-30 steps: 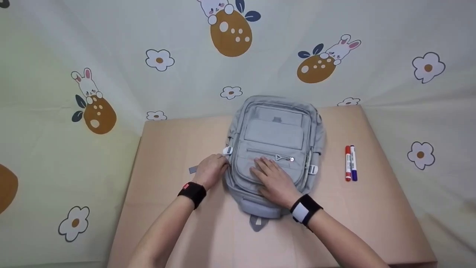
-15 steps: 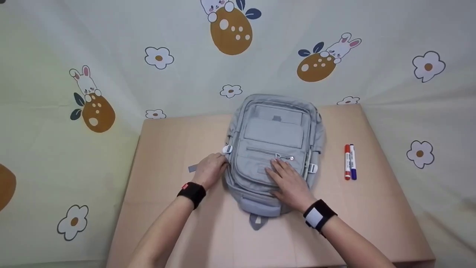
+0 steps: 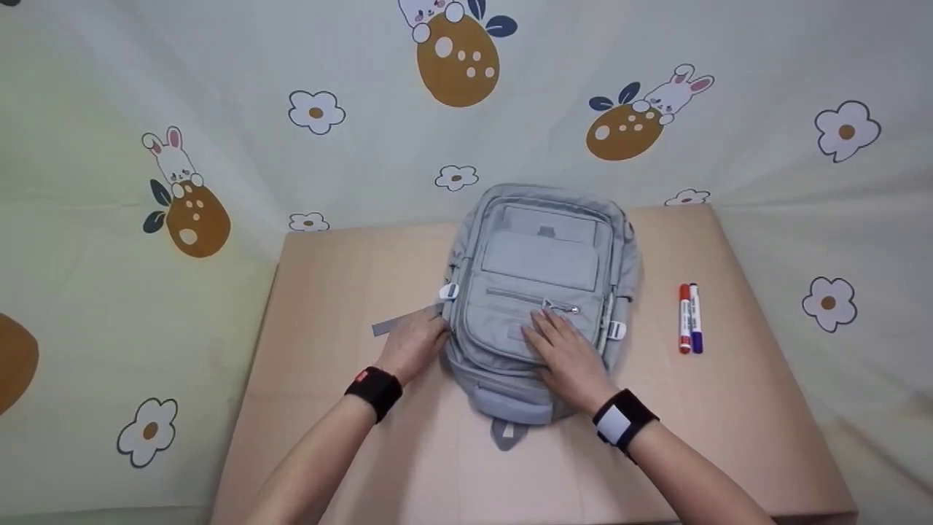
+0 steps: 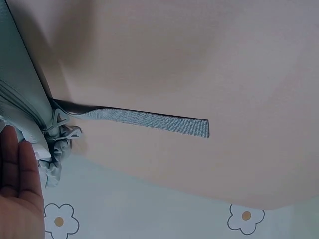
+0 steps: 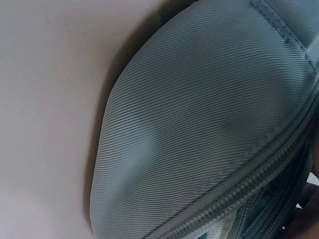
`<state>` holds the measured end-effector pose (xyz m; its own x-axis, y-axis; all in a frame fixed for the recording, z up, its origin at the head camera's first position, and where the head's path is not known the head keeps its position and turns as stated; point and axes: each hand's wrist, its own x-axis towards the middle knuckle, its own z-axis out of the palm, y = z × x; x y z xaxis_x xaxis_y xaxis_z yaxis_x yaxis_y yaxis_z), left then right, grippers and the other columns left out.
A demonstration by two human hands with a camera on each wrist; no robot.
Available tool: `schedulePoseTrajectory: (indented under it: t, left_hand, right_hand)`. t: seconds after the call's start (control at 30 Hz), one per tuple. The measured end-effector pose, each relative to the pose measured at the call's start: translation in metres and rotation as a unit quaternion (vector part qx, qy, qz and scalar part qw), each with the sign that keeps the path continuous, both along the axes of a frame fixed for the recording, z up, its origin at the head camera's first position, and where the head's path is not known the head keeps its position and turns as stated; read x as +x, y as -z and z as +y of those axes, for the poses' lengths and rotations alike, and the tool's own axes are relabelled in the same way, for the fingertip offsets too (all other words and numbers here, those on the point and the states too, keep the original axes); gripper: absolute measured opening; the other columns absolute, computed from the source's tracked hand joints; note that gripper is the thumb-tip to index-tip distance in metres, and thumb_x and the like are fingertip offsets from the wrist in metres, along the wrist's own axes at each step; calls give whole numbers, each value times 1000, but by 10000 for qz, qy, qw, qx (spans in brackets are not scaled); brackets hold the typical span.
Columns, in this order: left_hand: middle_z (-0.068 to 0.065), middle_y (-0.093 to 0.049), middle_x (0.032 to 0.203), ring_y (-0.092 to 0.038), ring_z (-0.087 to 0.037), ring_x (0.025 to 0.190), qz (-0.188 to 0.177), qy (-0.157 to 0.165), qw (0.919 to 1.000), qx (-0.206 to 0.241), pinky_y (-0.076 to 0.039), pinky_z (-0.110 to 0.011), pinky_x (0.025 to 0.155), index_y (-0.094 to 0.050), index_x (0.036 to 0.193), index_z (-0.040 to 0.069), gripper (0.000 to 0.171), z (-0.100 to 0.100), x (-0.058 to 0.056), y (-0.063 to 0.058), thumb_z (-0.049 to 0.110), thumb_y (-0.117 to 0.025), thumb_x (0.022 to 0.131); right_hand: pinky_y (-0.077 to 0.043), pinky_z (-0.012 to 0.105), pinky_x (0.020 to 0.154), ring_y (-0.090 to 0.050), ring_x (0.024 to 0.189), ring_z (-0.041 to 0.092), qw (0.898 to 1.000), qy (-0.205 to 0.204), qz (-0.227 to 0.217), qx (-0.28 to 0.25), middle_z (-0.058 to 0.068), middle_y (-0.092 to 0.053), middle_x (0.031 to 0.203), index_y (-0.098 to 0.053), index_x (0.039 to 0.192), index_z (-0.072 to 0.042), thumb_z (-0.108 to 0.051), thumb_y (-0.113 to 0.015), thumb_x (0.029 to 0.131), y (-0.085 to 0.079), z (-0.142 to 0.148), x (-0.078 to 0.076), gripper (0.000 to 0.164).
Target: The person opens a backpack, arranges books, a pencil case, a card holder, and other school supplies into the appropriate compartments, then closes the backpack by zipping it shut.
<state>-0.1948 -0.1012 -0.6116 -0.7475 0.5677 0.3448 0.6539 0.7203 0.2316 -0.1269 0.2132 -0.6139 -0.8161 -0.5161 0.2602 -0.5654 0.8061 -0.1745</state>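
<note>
A grey backpack (image 3: 543, 262) lies on its back with its front pocket up and its carry handle toward the person. At the backpack's left side, my left hand (image 3: 414, 341) reaches in just below a white buckle (image 3: 449, 292). The left wrist view shows its straight fingers (image 4: 29, 172) against the side fabric, its thumb hidden. A loose grey strap (image 4: 149, 122) sticks out beyond that hand, next to zipper pulls (image 4: 62, 119). My right hand (image 3: 572, 361) rests with extended fingers on the lower front pocket, below the slanted zipper pull (image 3: 561, 306).
To the right of the backpack, a red marker (image 3: 684, 317) and a blue-capped marker (image 3: 696, 319) lie side by side. The tan table (image 3: 350, 270) meets a patterned cloth (image 3: 379, 146) at its back and sides.
My right hand has slid right across the front pocket and then stayed. My left hand has lowered slightly along the backpack's side, and more of the loose strap shows.
</note>
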Motion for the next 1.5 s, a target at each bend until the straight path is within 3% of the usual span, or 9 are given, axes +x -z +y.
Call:
schedulePoseTrajectory:
  t: [0.3,0.53,0.67,0.83,0.97,1.23,1.5]
  left_hand:
    - [-6,-67,93,-66,-26,85,-137,-60,9996,-228,-54,-41,72,-69,92,8,5,1,16,-2,11,-73,94]
    - [-3,-62,84,-62,-22,78,-309,67,9987,-410,-52,-39,68,-68,94,8,3,7,31,-2,11,-69,95]
    - [-1,-58,80,-58,-19,75,-477,-40,9973,-558,-51,-37,67,-66,92,10,6,12,39,-3,12,-67,97]
    - [0,-63,88,-60,-18,82,-938,-253,9951,-201,-52,-36,73,-70,97,12,1,11,40,-4,13,-69,97]
    - [1,-67,96,-61,-17,90,-1281,-412,9909,75,-52,-37,80,-70,108,13,11,9,40,-3,14,-70,98]
    - [4,-63,93,-58,-14,87,-1359,-473,9896,42,-51,-36,75,-69,111,14,13,9,44,-5,14,-70,98]
    - [3,-60,88,-56,-15,82,-1506,-537,9870,131,-50,-36,74,-68,108,10,11,12,47,-6,14,-69,98]
  right_hand:
    - [-27,51,119,-34,147,39,9999,87,55,90,20,-41,157,-49,151,-6,-12,-83,83,0,-1,0,76]
    - [-27,50,119,-32,148,39,9999,107,-60,104,19,-40,158,-48,151,-6,-13,-83,83,0,-1,-1,77]
    - [-26,51,119,-31,148,39,9998,100,-148,67,19,-39,158,-48,152,-6,-14,-83,83,-1,0,-1,78]
    - [-27,50,119,-32,148,39,9999,13,-97,-93,19,-39,159,-48,152,-7,-20,-83,83,0,4,1,78]
    - [-27,50,119,-33,147,38,9998,-34,26,-186,18,-40,158,-49,151,-7,-28,-84,84,-1,12,6,79]
    - [-37,50,113,-41,143,37,9995,-34,187,-268,15,-49,153,-56,146,-6,-22,-88,80,2,36,20,75]
    - [-41,52,109,-48,138,38,9979,-66,404,-504,15,-57,146,-64,138,-6,-15,-89,77,10,43,21,67]
